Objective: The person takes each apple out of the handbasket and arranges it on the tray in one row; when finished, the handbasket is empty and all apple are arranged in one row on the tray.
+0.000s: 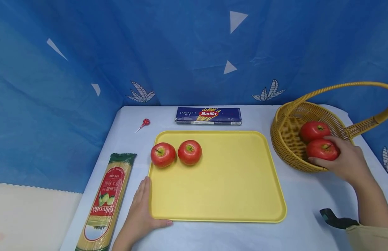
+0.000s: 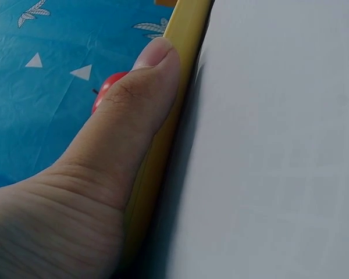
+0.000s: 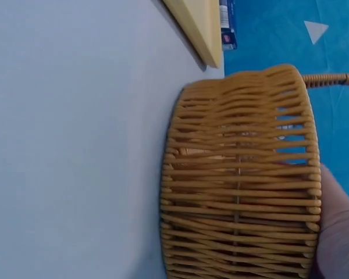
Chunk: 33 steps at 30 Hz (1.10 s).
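Note:
My left hand (image 1: 140, 213) rests at the near left corner of the yellow tray (image 1: 231, 188), fingers straight along its left side and thumb along the front edge. In the left wrist view the thumb (image 2: 131, 110) lies against the tray's rim (image 2: 189, 29). On the tray's left part sit two red apples, one at the edge (image 1: 163, 154) and another apple (image 1: 189, 152) beside it. Over at the right, my right hand (image 1: 352, 162) grips a red apple (image 1: 322, 150) inside the wicker basket (image 1: 283, 150). Another apple (image 1: 314, 131) lies behind it in the basket. The wicker wall (image 3: 238, 192) hides the fingers in the right wrist view.
A blue Barilla spaghetti box (image 1: 208, 116) lies behind the tray. To the left are a red lollipop (image 1: 146, 122) and a long spaghetti packet (image 1: 106, 202). The basket's tall handle (image 1: 338, 87) arches toward the right. A blue curtain (image 1: 187, 52) hangs behind the table.

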Each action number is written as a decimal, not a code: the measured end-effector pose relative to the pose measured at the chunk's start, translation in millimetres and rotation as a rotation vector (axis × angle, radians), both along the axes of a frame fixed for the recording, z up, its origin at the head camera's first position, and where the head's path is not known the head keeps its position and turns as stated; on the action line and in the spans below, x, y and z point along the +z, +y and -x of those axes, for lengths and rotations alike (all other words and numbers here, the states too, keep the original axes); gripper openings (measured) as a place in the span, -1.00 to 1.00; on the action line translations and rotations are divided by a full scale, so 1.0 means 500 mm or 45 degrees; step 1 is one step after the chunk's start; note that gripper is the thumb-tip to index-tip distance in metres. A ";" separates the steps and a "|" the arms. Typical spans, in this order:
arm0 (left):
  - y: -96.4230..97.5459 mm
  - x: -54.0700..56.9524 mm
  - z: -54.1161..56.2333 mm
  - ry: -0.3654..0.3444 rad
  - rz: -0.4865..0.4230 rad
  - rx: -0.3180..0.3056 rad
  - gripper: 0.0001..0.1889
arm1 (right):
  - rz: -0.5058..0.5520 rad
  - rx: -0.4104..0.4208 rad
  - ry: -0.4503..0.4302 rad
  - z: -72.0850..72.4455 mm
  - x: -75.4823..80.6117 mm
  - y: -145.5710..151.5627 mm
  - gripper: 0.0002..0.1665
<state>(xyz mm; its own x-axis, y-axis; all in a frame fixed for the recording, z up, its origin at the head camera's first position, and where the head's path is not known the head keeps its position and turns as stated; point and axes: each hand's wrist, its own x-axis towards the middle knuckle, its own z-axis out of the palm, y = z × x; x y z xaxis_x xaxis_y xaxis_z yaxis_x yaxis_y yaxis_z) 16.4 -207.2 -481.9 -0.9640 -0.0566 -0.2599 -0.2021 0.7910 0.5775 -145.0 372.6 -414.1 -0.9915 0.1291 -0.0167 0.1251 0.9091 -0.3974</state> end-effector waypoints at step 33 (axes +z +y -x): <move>0.001 -0.001 0.000 -0.003 0.010 0.001 0.67 | 0.402 0.580 0.221 -0.047 0.050 -0.344 -0.02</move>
<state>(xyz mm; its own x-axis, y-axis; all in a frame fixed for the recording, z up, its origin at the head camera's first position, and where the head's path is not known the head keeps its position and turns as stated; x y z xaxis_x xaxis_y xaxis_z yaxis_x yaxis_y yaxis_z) 16.3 -206.6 -482.2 -0.9634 -0.0593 -0.2616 -0.2039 0.7956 0.5705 -121.6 200.7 -389.2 -0.9375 -0.2961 0.1829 -0.3423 0.6901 -0.6376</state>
